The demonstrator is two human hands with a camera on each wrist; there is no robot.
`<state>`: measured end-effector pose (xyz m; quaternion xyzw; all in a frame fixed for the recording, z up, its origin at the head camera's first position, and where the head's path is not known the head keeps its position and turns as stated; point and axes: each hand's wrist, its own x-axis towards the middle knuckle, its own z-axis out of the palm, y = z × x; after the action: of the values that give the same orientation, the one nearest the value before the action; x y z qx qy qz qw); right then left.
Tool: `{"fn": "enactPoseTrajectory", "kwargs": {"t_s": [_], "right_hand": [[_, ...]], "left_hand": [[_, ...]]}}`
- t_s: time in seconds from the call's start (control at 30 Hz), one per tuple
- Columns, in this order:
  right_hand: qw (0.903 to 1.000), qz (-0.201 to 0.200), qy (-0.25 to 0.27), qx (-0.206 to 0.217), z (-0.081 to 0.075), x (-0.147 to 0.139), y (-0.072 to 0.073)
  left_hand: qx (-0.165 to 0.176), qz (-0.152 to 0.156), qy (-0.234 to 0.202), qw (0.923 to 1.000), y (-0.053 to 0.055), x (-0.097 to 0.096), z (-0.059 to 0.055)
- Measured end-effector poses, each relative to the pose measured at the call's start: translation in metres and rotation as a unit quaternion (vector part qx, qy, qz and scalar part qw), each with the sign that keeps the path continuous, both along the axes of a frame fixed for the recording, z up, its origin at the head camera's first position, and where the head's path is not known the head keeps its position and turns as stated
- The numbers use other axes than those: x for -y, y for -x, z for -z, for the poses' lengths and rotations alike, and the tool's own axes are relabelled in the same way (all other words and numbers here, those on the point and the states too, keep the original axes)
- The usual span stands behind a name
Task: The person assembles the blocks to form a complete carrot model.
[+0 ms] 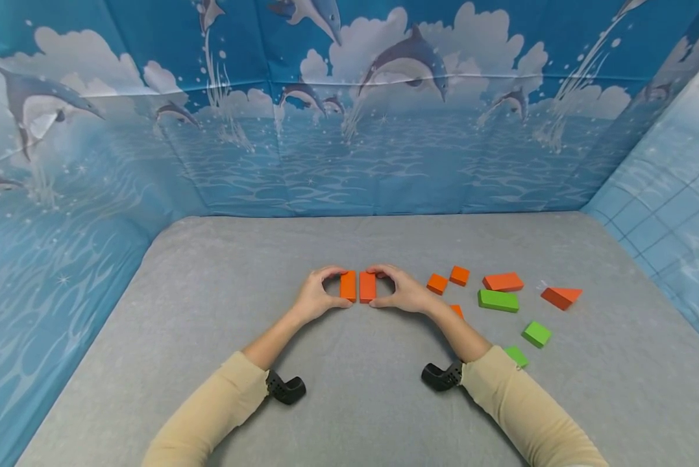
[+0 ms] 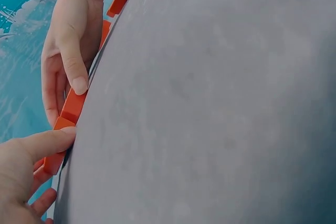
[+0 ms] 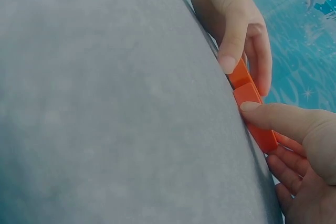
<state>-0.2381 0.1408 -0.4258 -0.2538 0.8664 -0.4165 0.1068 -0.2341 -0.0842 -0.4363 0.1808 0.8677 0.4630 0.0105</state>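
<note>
Two orange rectangular blocks stand side by side at the middle of the grey table, with a narrow gap between them in the head view. My left hand (image 1: pixel 316 295) pinches the left orange block (image 1: pixel 348 287) between thumb and fingers at its near and far ends. In the same way my right hand (image 1: pixel 404 291) grips the right orange block (image 1: pixel 367 287), which looks slightly redder. Both wrist views show thumbs pressed on the blocks: the left thumb (image 2: pixel 58 139) in one, the right thumb (image 3: pixel 262 111) in the other. Fingers behind the blocks are partly hidden.
To the right lie small orange blocks (image 1: pixel 459 275), a longer orange block (image 1: pixel 503 282), a long green block (image 1: pixel 498 301), an orange triangular block (image 1: pixel 561 298) and a green block (image 1: pixel 537 334). My right forearm partly covers others. Dolphin-print cloth (image 1: pixel 326 162) walls the grey table (image 1: pixel 238 246).
</note>
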Motion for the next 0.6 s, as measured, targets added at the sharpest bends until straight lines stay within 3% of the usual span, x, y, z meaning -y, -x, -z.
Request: {"fn": "enactPoseTrajectory", "kwargs": {"t_s": [0.2,0.6], "right_hand": [[1.0,-0.002,0.001,0.0,-0.0017,0.0,-0.0011],[1.0,-0.004,0.002,0.0,0.0004,-0.0013,0.0006]], "left_hand": [[-0.013,-0.006,0.034,0.9993,-0.0007,-0.0027,0.0014],[-0.049,0.009,0.057,0.9971,-0.0027,-0.0032,0.0019]]}}
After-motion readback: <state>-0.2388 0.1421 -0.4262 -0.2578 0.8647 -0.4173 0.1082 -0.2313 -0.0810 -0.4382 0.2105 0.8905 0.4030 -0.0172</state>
